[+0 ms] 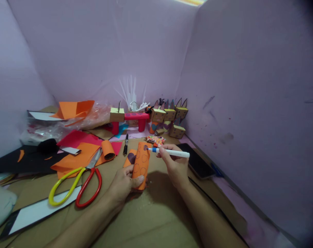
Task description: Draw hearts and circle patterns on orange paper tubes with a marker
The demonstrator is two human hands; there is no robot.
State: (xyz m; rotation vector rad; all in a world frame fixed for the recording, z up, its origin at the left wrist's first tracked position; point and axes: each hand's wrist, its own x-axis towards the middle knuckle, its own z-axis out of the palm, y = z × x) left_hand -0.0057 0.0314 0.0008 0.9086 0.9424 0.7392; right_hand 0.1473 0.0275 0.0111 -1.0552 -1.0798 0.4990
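Note:
My left hand (124, 184) is closed around an orange paper tube (139, 163), its thumb lying across the lower part. Several circles are drawn on the tube, and one near the top is filled in dark purple. A smaller orange piece with a dark purple heart (131, 158) sticks out to the left of the tube. In my right hand (175, 167) is a white marker pen (173, 152) with a blue band, pinched between thumb and fingers. Its tip meets the tube, or nearly so, at the dark circle.
Large scissors (90, 172) with yellow and red handles lie left, over orange paper (77, 156). A black pen (126, 144) lies behind the tube. Cardboard animal heads (177, 131) and a red paper craft (141, 124) stand at the back. A black phone (197, 162) rests right.

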